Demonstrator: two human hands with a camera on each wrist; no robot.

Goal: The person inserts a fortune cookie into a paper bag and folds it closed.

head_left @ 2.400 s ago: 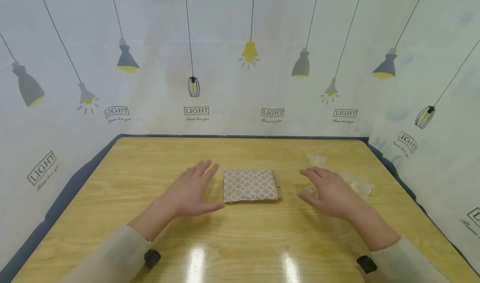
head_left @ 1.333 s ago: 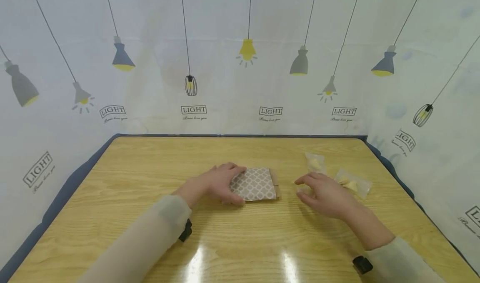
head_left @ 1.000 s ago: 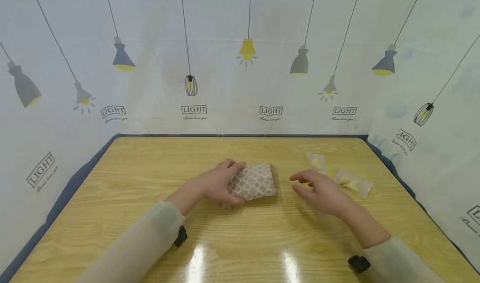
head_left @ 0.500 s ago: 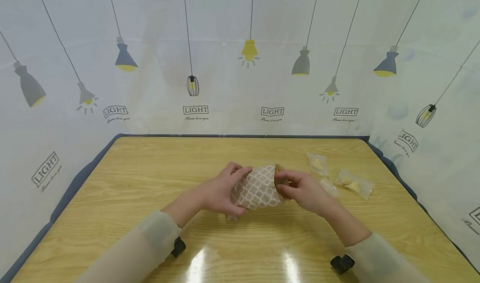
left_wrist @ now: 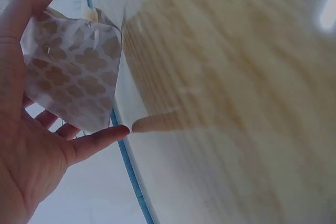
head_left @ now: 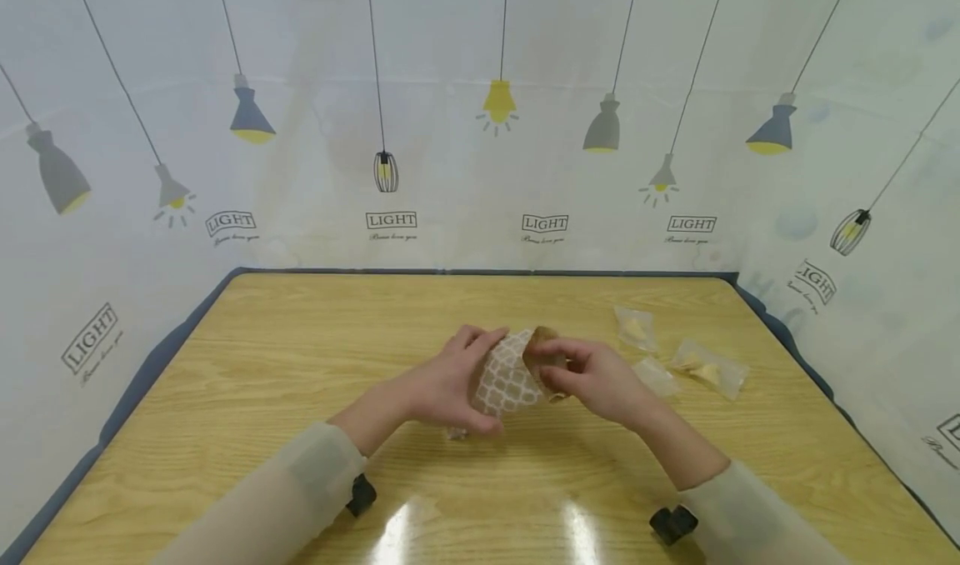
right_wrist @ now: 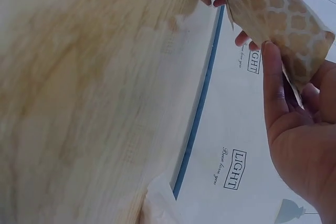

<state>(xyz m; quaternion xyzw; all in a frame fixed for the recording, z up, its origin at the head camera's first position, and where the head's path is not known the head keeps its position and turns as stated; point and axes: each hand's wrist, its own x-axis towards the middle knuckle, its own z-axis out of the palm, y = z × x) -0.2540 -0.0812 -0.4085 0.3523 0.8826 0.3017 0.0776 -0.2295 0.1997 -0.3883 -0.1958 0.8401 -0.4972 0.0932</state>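
A tan paper bag (head_left: 510, 377) with a white lattice pattern is raised and tilted over the middle of the table. My left hand (head_left: 442, 386) grips it from the left, thumb on the near side and fingers on the far side. At the bag's right end, where brown paper gapes, my right hand (head_left: 596, 377) pinches the mouth, with some fingertips tucked inside. The left wrist view shows the bag (left_wrist: 79, 72) within the left hand's (left_wrist: 31, 145) grasp. In the right wrist view, the right thumb presses the bag's (right_wrist: 283, 19) edge. The bag's inside is hidden.
Several small clear packets lie to the right: one at the back (head_left: 634, 328), one farther right (head_left: 708, 369) with pale yellow pieces, and one (head_left: 655, 376) beside my right hand. A wooden table (head_left: 300, 323) meets a lamp-printed wall covering (head_left: 450, 240).
My left hand moved right, took hold of the flat bag and lifted it. The right hand moved left to the bag's mouth, which has spread open. The packets stayed put.
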